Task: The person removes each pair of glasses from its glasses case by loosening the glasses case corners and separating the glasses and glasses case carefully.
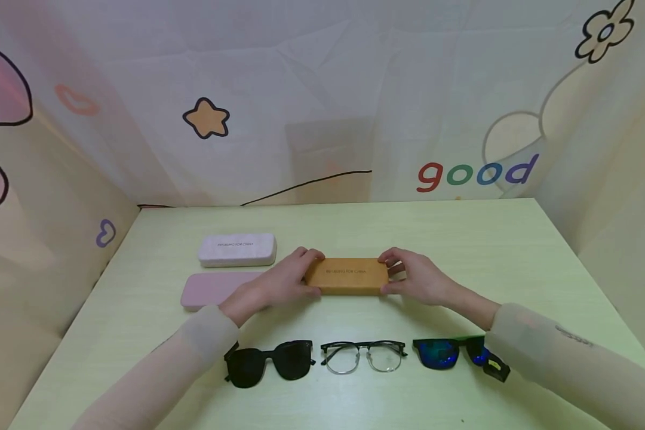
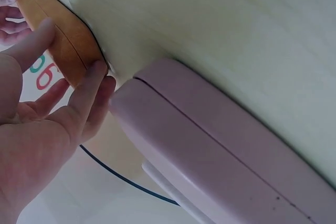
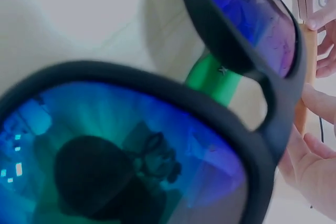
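Observation:
An orange-brown glasses case with small dark lettering on its lid lies closed at mid-table. My left hand grips its left end, thumb on the near side and fingers at the far corner. At the right end, my right hand holds it the same way. In the left wrist view a seam runs along the side of the orange case. A mauve glasses case lies left of it, partly hidden by my left hand and forearm. Behind that sits a whitish glasses case with lettering.
Along the near side lie black sunglasses, clear-lens eyeglasses and blue-lens sunglasses, which my right sleeve partly covers. Those blue lenses fill much of the right wrist view. A printed curtain encloses the table's back and sides.

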The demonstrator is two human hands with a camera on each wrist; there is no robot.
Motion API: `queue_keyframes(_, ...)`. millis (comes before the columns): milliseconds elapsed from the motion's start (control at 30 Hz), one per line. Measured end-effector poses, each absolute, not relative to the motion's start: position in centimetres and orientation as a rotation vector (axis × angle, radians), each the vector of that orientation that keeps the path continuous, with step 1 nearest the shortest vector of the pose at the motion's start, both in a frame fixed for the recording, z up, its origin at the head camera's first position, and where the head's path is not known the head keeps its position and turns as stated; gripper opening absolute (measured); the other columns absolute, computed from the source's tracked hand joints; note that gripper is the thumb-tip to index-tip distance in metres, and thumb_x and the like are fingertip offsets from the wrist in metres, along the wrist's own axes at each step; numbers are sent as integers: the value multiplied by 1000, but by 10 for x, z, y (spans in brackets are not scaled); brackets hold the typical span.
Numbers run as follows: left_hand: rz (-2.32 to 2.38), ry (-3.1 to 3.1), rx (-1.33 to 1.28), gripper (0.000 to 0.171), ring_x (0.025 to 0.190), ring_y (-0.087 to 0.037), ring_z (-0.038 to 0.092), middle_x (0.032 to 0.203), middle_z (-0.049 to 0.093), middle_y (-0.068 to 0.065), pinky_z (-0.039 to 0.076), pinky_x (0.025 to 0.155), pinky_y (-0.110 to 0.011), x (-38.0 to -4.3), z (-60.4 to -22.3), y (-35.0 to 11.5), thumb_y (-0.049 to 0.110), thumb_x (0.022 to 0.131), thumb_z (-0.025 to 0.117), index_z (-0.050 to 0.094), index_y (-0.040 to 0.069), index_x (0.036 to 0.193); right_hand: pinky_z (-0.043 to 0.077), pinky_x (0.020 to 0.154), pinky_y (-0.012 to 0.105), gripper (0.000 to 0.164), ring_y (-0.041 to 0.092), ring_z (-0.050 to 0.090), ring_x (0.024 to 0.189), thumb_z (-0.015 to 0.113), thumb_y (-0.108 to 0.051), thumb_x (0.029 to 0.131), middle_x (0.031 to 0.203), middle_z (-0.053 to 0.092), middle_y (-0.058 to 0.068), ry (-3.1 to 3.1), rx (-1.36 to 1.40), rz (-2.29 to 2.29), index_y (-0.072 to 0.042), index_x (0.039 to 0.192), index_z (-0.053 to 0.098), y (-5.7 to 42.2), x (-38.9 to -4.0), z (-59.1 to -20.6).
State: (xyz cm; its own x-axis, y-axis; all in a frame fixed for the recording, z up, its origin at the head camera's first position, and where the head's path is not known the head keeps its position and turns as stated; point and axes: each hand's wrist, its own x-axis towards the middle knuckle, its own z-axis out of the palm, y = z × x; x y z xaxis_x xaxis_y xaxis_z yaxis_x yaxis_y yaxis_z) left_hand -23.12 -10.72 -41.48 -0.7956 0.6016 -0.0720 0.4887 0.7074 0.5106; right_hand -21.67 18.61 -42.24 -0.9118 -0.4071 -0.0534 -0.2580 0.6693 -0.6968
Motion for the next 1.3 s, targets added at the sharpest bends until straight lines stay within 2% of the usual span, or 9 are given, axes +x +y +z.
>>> queue_keyframes(267, 715, 2713, 735, 64, 101, -18, 48, 122, 48, -6, 41, 91, -32, -243, -415, -111, 20, 84, 76, 44, 11, 138, 48, 91, 42, 54, 31, 58, 112, 77, -13, 83, 128, 56, 14, 2594, -537, -1143, -4, 130, 53, 181, -231, -421)
queue_keyframes(567, 662, 2752, 729, 63, 118, -27, 43, 134, 40, -16, 34, 103, -40, -260, -412, -117, 15, 87, 72, 41, 2, 141, 43, 97, 42, 61, 33, 48, 125, 73, -18, 87, 142, 45, 13, 2478, -515, -1201, -5, 140, 45, 169, -245, -418)
queue_keyframes(800, 635, 2787, 721, 64, 120, -29, 43, 136, 38, -20, 34, 104, -40, -268, -409, -121, 14, 89, 70, 38, 0, 143, 40, 100, 42, 68, 34, 41, 132, 72, -21, 88, 149, 34, 15, 2435, -528, -1185, -3, 144, 38, 163, -253, -413)
queue_keyframes(1033, 621, 2800, 705, 65, 121, -30, 44, 136, 39, -21, 33, 105, -41, -270, -407, -122, 13, 88, 70, 38, -1, 143, 32, 106, 47, 74, 35, 33, 136, 69, -25, 90, 154, 25, 15, 2383, -577, -1095, -3, 148, 30, 162, -256, -408)
queue_keyframes(1167, 612, 2795, 695, 66, 122, -30, 43, 136, 39, -21, 33, 105, -41, -271, -408, -124, 14, 88, 71, 38, -1, 143, 29, 107, 48, 75, 34, 30, 138, 68, -27, 90, 155, 24, 13, 2372, -581, -1052, -5, 150, 28, 164, -256, -407)
queue_keyframes(1300, 639, 2787, 683, 68, 122, -29, 41, 136, 38, -18, 33, 105, -41, -271, -407, -128, 20, 87, 72, 38, 2, 144, 30, 106, 51, 70, 34, 34, 136, 65, -32, 92, 153, 30, 12, 2420, -583, -971, -8, 148, 32, 173, -256, -404)
